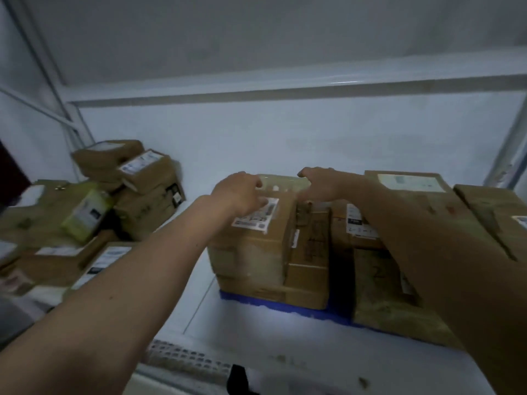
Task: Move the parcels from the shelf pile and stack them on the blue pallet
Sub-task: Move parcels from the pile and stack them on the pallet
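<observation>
A brown cardboard parcel (256,246) with a white label sits on top of other boxes on the blue pallet (302,307). My left hand (241,193) lies on the parcel's top over the label, fingers curled at its far edge. My right hand (322,183) hooks its fingers over the far top edge of the same parcel. More stacked parcels (413,223) fill the pallet to the right. The shelf pile of parcels (137,192) lies at the left, with a yellow-green packet (85,218) among the boxes.
A white wall stands right behind the pallet, and a white shelf beam (285,86) runs above it. A metal shelf upright (510,155) rises at the right. A perforated white strip (185,360) lies on the floor in front.
</observation>
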The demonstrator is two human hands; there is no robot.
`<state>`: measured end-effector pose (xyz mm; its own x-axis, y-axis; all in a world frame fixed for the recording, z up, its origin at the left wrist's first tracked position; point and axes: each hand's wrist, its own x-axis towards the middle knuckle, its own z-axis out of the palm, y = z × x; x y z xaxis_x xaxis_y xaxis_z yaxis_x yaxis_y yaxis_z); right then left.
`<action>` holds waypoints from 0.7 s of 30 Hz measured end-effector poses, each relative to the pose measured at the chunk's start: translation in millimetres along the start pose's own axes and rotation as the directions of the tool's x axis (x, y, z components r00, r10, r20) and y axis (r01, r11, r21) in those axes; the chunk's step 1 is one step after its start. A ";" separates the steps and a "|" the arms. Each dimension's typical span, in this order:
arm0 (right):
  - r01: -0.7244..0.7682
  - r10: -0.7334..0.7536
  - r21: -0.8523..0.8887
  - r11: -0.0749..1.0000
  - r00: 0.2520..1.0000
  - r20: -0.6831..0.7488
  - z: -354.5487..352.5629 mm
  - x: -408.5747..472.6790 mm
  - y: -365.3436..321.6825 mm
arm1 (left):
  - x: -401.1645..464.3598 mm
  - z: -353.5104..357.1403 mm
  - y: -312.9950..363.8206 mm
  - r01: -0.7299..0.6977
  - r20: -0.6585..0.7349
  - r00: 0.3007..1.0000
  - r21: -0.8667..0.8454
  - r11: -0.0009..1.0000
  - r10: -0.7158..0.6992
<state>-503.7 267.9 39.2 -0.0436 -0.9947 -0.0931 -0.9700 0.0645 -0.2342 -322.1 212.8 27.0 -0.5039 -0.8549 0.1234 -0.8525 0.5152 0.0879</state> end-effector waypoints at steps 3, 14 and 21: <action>0.088 -0.088 0.003 0.996 0.996 0.011 15.9 0.4 -61.3 | -39.8 -7.4 -50.7 0.065 0.020 0.998 0.007 0.998 -0.065; 0.245 -0.247 0.031 0.969 0.962 0.119 89.1 -12.0 -239.0 | -179.8 -8.5 -195.8 0.293 0.090 0.953 -0.044 0.955 -0.288; 0.290 -0.303 0.094 0.952 0.935 0.185 128.2 -17.7 -319.5 | -237.4 -7.1 -264.3 0.372 0.116 0.923 -0.030 0.928 -0.366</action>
<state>-162.3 275.2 -8.4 0.2978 -0.9344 -0.1953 -0.9138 -0.2199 -0.3414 23.9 280.0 -18.5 -0.1692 -0.9850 -0.0327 -0.9742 0.1621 0.1569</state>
